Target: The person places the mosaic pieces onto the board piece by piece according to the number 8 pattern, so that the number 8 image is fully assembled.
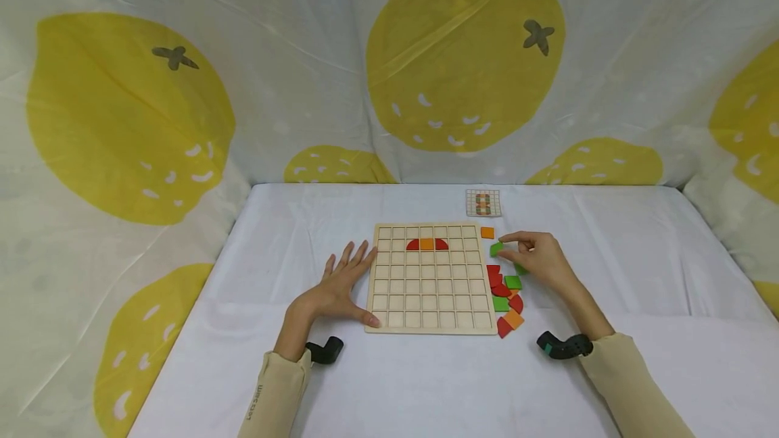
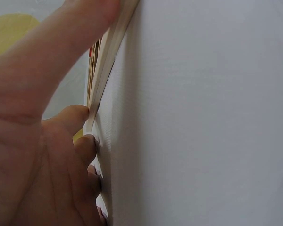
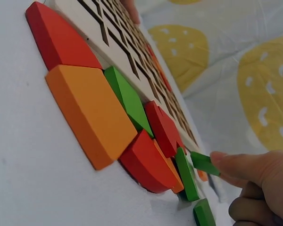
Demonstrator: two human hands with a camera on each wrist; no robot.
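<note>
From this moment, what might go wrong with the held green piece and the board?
The right hand pinches the green piece near one end, so it might slip. The left hand touches the board, so a push could shift it. Loose pieces lie crowded beside the board, so the right hand might scatter them.

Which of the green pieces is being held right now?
The green piece pinched by the right hand, beside the grid board; the other green pieces lie unheld, lower in the head view.
</note>
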